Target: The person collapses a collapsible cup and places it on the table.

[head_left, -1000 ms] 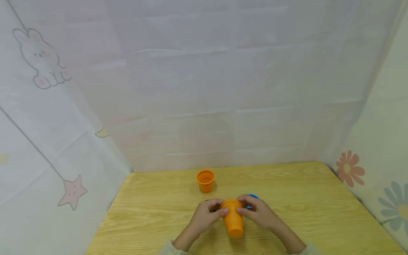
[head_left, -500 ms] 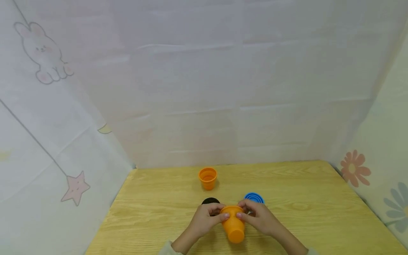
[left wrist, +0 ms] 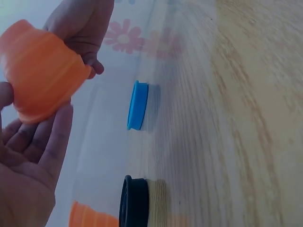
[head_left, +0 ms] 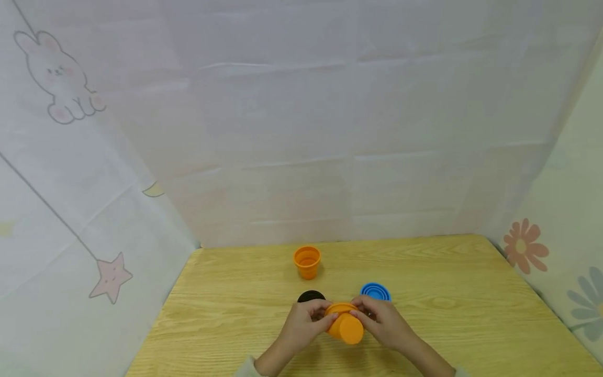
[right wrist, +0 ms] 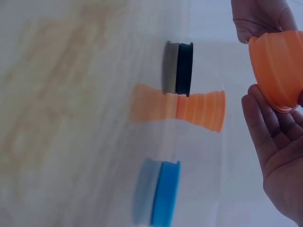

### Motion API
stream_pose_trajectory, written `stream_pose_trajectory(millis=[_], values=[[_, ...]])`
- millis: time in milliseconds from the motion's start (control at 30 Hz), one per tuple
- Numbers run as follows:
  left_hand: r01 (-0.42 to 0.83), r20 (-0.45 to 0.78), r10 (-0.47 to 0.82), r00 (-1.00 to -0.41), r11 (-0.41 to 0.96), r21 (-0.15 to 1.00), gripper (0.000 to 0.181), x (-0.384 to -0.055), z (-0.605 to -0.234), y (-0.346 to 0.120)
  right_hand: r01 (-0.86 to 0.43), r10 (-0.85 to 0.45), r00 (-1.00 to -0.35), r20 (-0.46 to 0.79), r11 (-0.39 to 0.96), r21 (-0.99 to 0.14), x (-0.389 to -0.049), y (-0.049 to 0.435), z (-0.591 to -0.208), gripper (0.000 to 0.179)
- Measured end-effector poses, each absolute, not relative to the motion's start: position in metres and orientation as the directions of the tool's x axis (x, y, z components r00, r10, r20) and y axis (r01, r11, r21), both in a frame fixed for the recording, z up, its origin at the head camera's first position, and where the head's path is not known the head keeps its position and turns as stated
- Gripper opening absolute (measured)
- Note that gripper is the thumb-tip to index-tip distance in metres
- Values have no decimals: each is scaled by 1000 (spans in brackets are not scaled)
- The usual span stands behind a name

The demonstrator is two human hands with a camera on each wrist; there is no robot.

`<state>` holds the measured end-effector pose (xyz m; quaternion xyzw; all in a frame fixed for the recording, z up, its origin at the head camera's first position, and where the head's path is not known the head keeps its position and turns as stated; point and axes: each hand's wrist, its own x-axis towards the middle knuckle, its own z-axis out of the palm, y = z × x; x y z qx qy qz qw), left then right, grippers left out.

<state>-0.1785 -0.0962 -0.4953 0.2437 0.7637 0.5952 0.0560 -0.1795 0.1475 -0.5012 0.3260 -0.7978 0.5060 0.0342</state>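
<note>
An orange collapsible cup (head_left: 350, 329) is held off the table between both hands, its rim away from the person and its base tilted up toward the head camera. The left hand (head_left: 303, 325) pinches the rim's left side, thumb on the near wall and fingers behind. On the opposite side the right hand (head_left: 383, 323) grips it the same way. In the left wrist view the cup (left wrist: 40, 71) looks bent, its wall partly folded. Just beyond the left hand lies a flat black collapsed cup (head_left: 311, 296), partly covered. Behind the right hand sits a flat blue collapsed cup (head_left: 376, 292).
A second orange cup (head_left: 307, 263) stands upright and extended toward the back of the wooden table (head_left: 226, 303). Pale printed sheets (head_left: 282, 131) hang behind the table and along both sides.
The cup's base has swung up toward the head camera and its body looks shorter, with the wall folding below the rim. Both hands have shifted slightly, still holding it.
</note>
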Motion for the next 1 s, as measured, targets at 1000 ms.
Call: stream_pose_trajectory(millis=[1000], values=[[540, 454, 475, -754, 55, 840, 18, -174, -485, -97, -197, -683, -700, 209, -98, -976, -168, 163, -473, 37]])
